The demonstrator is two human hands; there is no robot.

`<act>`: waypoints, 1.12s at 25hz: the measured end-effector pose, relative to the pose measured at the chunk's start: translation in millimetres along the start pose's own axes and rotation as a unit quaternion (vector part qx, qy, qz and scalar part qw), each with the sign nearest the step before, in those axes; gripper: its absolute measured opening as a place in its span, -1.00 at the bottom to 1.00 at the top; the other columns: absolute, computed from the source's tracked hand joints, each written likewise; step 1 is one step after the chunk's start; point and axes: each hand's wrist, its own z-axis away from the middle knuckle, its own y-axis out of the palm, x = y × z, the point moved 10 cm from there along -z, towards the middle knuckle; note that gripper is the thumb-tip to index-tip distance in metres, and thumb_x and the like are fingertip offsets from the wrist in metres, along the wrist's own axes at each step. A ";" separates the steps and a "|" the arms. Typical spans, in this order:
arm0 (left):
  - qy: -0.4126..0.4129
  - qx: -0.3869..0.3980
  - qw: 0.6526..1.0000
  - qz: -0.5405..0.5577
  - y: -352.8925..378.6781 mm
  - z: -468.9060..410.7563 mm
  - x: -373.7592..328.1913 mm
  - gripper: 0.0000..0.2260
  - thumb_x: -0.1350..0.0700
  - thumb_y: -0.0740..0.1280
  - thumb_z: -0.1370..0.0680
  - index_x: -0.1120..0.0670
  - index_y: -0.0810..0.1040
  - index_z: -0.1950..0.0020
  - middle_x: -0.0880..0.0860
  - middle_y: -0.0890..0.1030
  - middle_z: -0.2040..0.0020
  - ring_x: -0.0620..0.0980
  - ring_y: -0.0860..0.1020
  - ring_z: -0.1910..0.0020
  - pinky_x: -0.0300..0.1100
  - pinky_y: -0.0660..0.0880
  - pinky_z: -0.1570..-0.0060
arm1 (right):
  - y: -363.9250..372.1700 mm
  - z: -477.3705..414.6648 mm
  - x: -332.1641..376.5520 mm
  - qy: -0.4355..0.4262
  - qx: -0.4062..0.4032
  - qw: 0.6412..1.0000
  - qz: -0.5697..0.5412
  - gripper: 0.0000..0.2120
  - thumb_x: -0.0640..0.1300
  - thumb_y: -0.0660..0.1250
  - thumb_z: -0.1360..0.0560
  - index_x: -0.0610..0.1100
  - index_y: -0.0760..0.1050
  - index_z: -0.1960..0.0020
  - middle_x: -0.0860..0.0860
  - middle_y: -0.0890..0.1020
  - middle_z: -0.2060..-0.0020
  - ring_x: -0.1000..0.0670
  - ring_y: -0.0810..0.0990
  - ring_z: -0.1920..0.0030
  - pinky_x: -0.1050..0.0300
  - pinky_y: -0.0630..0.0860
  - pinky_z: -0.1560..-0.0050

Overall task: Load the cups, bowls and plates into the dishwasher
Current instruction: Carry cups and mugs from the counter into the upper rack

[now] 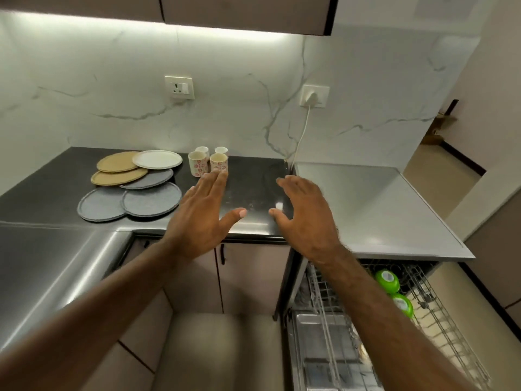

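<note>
Several white cups with red flower prints stand together at the back of the dark counter. Left of them lie overlapping plates: grey plates, tan plates and a white plate. My left hand hovers over the counter with fingers apart, its fingertips just in front of the cups. My right hand hangs beside it, also open and empty. At lower right the dishwasher stands open with its wire rack pulled out, and two green bowls sit upside down in it.
A steel worktop covers the dishwasher on the right. A steel surface runs along the left. A white cord hangs from a wall socket behind the counter. Cabinet doors sit under the dark counter.
</note>
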 end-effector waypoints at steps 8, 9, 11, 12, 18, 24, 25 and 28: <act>-0.025 0.001 1.000 0.006 -36.0 -37.4 115.2 -0.16 -0.35 0.22 -0.58 0.01 -0.06 -0.68 0.04 0.03 -0.68 0.05 0.04 -0.65 0.11 0.13 -0.59 | 67.9 -75.4 69.0 0.022 0.013 1.000 -0.018 -0.32 0.07 0.42 -0.54 0.02 0.23 -0.57 0.02 0.34 -0.51 -0.03 0.25 -0.52 -0.03 0.21 -0.49; -0.029 0.005 1.000 0.004 -35.6 -41.6 125.0 -0.15 -0.36 0.21 -0.58 0.01 -0.08 -0.69 0.04 0.00 -0.69 0.05 0.00 -0.65 0.07 0.07 -0.60 | 74.2 -83.1 72.1 0.023 0.016 0.999 -0.019 -0.31 0.07 0.41 -0.54 0.02 0.21 -0.58 0.02 0.34 -0.51 -0.03 0.25 -0.52 -0.04 0.21 -0.49; -0.030 0.001 1.000 -0.005 -36.3 -52.0 140.5 -0.15 -0.36 0.18 -0.59 0.02 -0.11 -0.69 0.03 -0.05 -0.69 0.03 -0.05 -0.66 0.00 -0.01 -0.58 | 86.6 -100.9 76.1 0.024 0.022 0.999 -0.017 -0.30 0.07 0.41 -0.54 0.02 0.19 -0.59 0.01 0.33 -0.52 -0.04 0.25 -0.53 -0.07 0.23 -0.52; -0.033 0.000 0.999 -0.011 -34.6 -57.5 147.7 -0.15 -0.36 0.17 -0.59 0.02 -0.12 -0.69 0.03 -0.07 -0.69 0.03 -0.07 -0.66 -0.01 -0.03 -0.58 | 93.0 -109.3 76.6 0.026 0.026 0.999 -0.015 -0.29 0.07 0.41 -0.54 0.01 0.19 -0.59 0.00 0.33 -0.52 -0.04 0.25 -0.52 -0.08 0.25 -0.52; -0.052 0.003 0.998 -0.019 -14.7 -102.7 181.0 -0.16 -0.36 0.16 -0.59 0.01 -0.14 -0.69 0.04 -0.08 -0.69 0.04 -0.09 -0.66 0.00 -0.04 -0.58 | 128.0 -155.0 70.8 0.024 0.047 0.999 -0.011 -0.28 0.09 0.41 -0.54 0.00 0.19 -0.60 -0.01 0.31 -0.54 -0.05 0.23 -0.55 -0.10 0.22 -0.54; -0.082 -0.020 0.996 -0.020 -2.3 -153.8 205.0 -0.16 -0.30 0.26 -0.60 0.10 -0.04 -0.68 0.13 0.03 -0.68 0.10 0.00 -0.66 0.02 0.04 -0.59 | 152.0 -211.5 45.0 0.022 0.044 0.999 -0.018 -0.29 0.07 0.42 -0.54 -0.07 0.23 -0.58 -0.05 0.34 -0.53 -0.07 0.24 -0.55 -0.12 0.22 -0.54; -0.085 -0.017 0.996 -0.023 0.5 -162.2 208.9 -0.16 -0.29 0.26 -0.60 0.11 -0.03 -0.68 0.14 0.04 -0.68 0.11 0.01 -0.66 0.03 0.05 -0.60 | 158.0 -218.4 40.9 0.022 0.049 0.998 -0.020 -0.29 0.07 0.42 -0.53 -0.08 0.24 -0.58 -0.05 0.35 -0.53 -0.07 0.24 -0.54 -0.13 0.23 -0.53; -0.094 -0.014 0.995 -0.025 10.2 -187.5 220.8 -0.17 -0.27 0.28 -0.60 0.12 -0.01 -0.67 0.16 0.06 -0.67 0.11 0.03 -0.65 0.03 0.07 -0.59 | 176.8 -238.7 23.2 0.028 0.059 0.998 -0.026 -0.30 0.06 0.43 -0.53 -0.09 0.26 -0.57 -0.07 0.37 -0.51 -0.08 0.27 -0.53 -0.14 0.25 -0.53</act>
